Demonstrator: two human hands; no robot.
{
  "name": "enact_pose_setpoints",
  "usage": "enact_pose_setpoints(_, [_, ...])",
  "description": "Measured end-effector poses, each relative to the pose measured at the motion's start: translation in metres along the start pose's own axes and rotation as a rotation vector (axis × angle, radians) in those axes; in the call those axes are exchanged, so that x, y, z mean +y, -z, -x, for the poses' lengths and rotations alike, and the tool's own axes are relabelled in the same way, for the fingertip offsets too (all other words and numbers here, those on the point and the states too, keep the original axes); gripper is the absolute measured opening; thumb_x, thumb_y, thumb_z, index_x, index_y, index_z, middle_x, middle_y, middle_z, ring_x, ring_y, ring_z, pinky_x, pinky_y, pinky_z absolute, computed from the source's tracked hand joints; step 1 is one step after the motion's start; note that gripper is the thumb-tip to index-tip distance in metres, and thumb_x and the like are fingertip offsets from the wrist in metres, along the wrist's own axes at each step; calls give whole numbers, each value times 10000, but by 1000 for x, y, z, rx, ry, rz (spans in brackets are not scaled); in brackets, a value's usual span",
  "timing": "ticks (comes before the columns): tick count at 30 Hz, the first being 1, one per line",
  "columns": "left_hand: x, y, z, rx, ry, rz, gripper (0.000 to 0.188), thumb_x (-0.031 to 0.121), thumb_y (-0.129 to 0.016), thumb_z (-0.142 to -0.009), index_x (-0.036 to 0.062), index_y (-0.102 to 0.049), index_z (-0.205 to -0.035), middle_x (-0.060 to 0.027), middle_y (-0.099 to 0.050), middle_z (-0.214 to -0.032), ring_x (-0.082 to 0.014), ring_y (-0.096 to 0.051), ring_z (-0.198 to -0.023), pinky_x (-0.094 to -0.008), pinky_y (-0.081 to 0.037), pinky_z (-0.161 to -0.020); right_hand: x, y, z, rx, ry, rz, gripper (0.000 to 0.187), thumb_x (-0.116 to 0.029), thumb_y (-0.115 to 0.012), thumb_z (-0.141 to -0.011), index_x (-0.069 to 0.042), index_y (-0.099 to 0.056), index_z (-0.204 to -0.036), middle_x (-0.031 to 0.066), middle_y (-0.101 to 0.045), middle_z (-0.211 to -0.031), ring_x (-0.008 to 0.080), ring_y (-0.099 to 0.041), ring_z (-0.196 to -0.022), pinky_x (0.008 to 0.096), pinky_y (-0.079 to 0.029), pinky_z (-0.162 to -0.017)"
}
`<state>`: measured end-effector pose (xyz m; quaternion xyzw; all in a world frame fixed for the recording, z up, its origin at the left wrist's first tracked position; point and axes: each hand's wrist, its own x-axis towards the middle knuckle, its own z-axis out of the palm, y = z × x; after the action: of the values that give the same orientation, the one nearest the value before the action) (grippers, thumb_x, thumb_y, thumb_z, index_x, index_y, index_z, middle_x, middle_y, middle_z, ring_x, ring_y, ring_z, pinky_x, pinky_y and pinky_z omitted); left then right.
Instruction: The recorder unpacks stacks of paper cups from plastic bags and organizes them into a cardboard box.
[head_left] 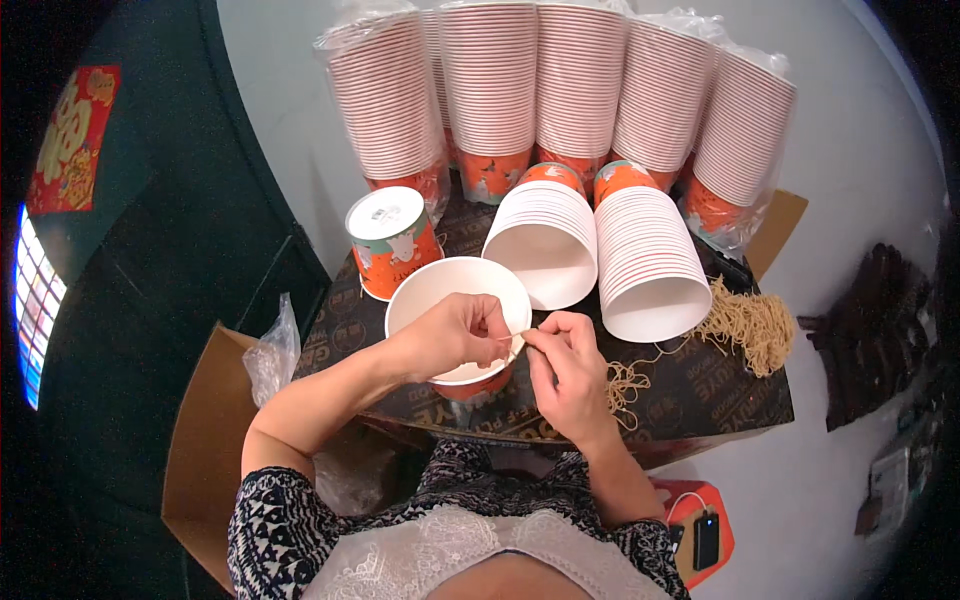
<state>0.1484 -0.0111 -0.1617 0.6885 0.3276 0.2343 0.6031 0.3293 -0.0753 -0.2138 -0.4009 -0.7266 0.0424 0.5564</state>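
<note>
An orange paper bucket (418,300) with a white inside stands upright at the table's near edge, its mouth toward me. Over its right rim, my left hand (462,335) and my right hand (568,375) meet with fingertips pinched. A thin tan string (516,342) shows between them at the rim; whether it passes through the bucket wall I cannot tell. Both hands are closed on the string. Loose loops of the same string (627,388) lie beside my right hand, near a thick tan bundle of strings (750,328) at the table's right.
Upside down at the left sits another orange bucket (392,248). Two nested bucket stacks (540,235) (652,265) lie on their sides, mouths toward me. Tall plastic-wrapped stacks (488,90) line the back of the dark table (720,405). A cardboard box (205,440) stands at lower left.
</note>
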Motion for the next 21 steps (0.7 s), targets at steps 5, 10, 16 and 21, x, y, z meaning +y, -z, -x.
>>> enact_pose_setpoints(5, [-11,-7,5,109,-313,-374,110,-14,-648,-806,19,-546,-832,-62,-607,-752,-164,-592,-687,-311,-481,-630,0,2,-10,-79,99,66,306,73,-587,-812,29,-620,-1113,172,-583,-1042,322,-629,-874,375,-521,-725])
enact_pose_setpoints(10, [-6,-19,11,248,-392,-655,172,-13,-647,-778,19,-531,-901,-151,-588,-766,-330,-616,-708,-388,-499,-626,-3,-4,-6,-73,39,-1,483,79,-534,-835,37,-504,-1315,196,-585,-1078,350,-620,-931,395,-516,-772])
enact_pose_setpoints(16, [-14,-21,12,375,-553,-1132,198,9,-655,-789,7,-527,-941,-165,-624,-801,-339,-636,-706,-405,-501,-571,-5,-5,-6,-70,31,-52,485,76,-538,-837,39,-493,-1319,197,-583,-1045,356,-616,-873,403,-514,-753])
enact_pose_setpoints(21, [-20,-19,13,356,-624,-1213,235,95,-666,-771,27,-483,-902,-116,-601,-653,-332,-596,-528,-413,-469,-459,7,-7,-11,-66,27,-19,382,66,-546,-845,43,-550,-1226,193,-547,-1094,359,-592,-935,415,-501,-790])
